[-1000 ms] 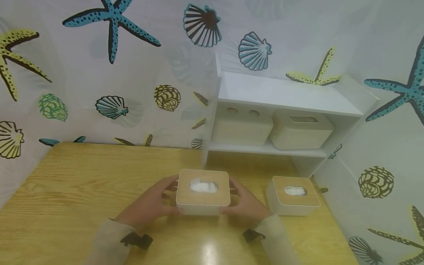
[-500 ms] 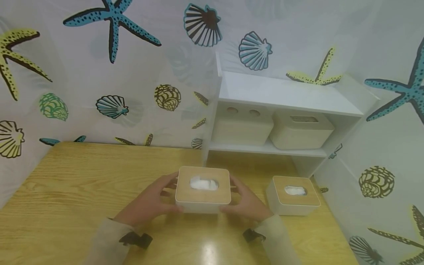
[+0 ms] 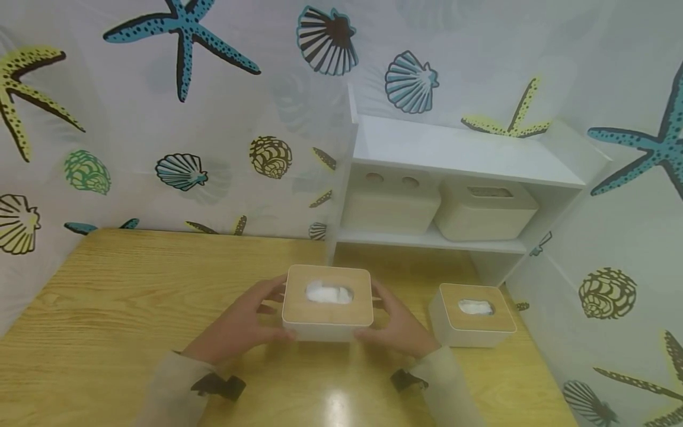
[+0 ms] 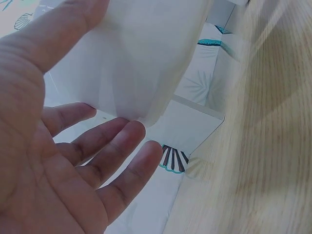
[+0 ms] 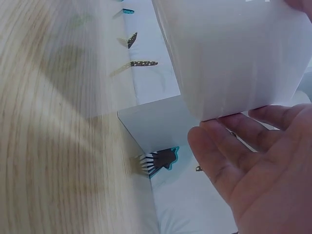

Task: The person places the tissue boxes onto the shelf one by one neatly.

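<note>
From my remote seat, two pale sleeves (image 3: 173,385) are nearest, and beyond them I have the left hand (image 3: 240,325) and right hand (image 3: 400,327) clamped on opposite ends of a wood-topped tissue box (image 3: 328,315), thumbs at its near corners, holding it just above the wooden table (image 3: 160,284). To the right of the right hand, apart from it, I see a second tissue box (image 3: 472,326) standing on the tabletop. Farther back, I make out a white shelf (image 3: 453,148) bearing two cream containers (image 3: 485,216) side by side, before a shell-and-starfish-patterned wall covering (image 3: 229,112).
</note>
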Tool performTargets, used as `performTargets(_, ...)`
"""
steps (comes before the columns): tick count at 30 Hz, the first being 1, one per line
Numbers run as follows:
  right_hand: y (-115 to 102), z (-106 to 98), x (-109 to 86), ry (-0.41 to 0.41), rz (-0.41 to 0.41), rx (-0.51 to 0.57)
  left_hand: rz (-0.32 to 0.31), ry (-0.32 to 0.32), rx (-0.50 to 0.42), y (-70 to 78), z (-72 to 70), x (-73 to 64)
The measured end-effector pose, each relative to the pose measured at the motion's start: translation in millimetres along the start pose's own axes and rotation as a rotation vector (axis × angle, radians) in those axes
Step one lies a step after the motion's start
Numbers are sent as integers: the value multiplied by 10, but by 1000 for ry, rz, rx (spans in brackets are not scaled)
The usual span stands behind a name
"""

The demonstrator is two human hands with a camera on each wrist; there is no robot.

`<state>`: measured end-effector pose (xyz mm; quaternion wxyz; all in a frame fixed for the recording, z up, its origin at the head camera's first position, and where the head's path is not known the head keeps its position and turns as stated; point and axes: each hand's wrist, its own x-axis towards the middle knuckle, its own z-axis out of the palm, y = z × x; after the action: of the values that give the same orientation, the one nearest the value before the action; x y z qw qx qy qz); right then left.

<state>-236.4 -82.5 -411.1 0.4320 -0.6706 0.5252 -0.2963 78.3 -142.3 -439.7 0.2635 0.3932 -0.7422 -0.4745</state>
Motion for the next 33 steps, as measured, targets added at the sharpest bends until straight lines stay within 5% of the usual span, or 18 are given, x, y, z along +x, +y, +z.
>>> performTargets(5,-95,-13,-30,-2,-32,9,19,4,-10,-3,2,14)
performTargets(22,120,-5,30,58,-105,-40,44,27,-37,54,18,19)
performTargets(33,53,-16,20,55,-95,74,156,42,-47,69,22,24)
